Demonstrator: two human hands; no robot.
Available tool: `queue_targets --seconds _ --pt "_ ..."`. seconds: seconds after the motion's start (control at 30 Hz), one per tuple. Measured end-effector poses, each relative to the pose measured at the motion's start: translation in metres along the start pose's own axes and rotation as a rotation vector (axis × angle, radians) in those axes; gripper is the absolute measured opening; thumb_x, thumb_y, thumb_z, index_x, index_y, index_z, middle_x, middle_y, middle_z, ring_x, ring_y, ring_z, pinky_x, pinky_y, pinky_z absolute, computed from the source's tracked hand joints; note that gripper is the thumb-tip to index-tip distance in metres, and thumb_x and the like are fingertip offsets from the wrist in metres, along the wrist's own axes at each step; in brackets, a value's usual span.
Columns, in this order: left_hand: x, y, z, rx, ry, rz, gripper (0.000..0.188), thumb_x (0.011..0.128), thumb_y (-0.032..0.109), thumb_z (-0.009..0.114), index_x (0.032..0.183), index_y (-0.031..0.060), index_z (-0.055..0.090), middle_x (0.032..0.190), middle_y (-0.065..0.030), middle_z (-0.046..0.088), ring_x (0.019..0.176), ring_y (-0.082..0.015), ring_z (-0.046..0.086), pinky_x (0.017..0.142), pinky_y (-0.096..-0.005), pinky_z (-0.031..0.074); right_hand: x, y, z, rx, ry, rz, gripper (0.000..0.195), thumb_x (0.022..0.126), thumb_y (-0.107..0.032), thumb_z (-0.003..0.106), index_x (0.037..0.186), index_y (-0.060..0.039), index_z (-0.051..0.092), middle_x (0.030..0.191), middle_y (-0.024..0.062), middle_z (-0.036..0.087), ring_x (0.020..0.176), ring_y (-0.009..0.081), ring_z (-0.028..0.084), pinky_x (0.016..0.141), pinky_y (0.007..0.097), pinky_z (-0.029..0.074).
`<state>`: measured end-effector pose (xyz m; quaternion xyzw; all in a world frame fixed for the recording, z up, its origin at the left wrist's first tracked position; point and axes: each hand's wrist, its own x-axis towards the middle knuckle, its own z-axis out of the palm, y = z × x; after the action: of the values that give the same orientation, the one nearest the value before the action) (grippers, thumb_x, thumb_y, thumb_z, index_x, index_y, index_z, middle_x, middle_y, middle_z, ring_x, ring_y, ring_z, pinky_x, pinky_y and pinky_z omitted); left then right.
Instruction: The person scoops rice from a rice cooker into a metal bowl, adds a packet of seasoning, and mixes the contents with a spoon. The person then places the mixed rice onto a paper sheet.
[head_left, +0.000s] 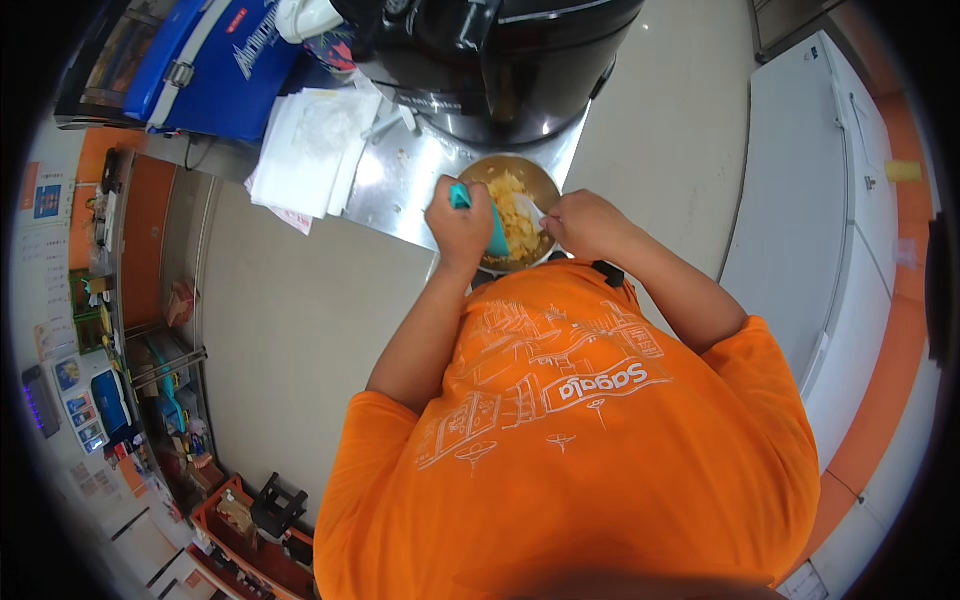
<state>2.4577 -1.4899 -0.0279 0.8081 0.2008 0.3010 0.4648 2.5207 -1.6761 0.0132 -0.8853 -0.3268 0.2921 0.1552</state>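
A round metal bowl (545, 182) holding yellowish food, perhaps rice (512, 202), stands at the edge of a shiny steel table, close against my body. My left hand (463, 223) is closed around a teal tool (496, 236), whose flat lower part reaches down into the food at the bowl's left side. At the bowl's right rim, my right hand (587, 225) grips a whitish spoon or scoop (529, 209) that dips into the food. Just beyond the bowl is a large black rice cooker (517, 82).
White paper sheets (304, 150) lie on the steel table (390, 214), left of the bowl. A blue cooler box (217, 67) is at the upper left. A white chest freezer (787, 187) stands to the right. Shelving and an orange crate (225, 502) are at the lower left.
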Motion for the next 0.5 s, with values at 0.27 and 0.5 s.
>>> queue_targets --seconds 0.27,0.5 --pt "0.016 0.011 -0.02 -0.032 0.073 0.147 0.012 0.08 0.005 0.061 0.072 0.0006 0.054 0.06 -0.0114 0.06 0.05 -0.0184 0.057 0.051 -0.0311 0.047 -0.015 -0.012 -0.024 -0.047 0.192 0.09 0.028 0.094 -0.028 0.058 0.09 -0.0029 0.071 0.084 0.0212 0.065 0.087 0.0395 0.063 0.077 0.0487 0.05" --pt "0.019 -0.006 -0.004 0.063 -0.1 0.161 0.019 0.08 0.007 0.062 0.068 0.0015 0.047 0.054 -0.0156 0.053 0.047 -0.0289 0.055 0.049 -0.0357 0.046 0.01 -0.004 -0.006 -0.093 -0.053 -0.054 0.024 0.092 -0.02 0.057 0.094 0.0004 0.071 0.093 0.0207 0.069 0.094 0.0374 0.066 0.081 0.0449 0.054"
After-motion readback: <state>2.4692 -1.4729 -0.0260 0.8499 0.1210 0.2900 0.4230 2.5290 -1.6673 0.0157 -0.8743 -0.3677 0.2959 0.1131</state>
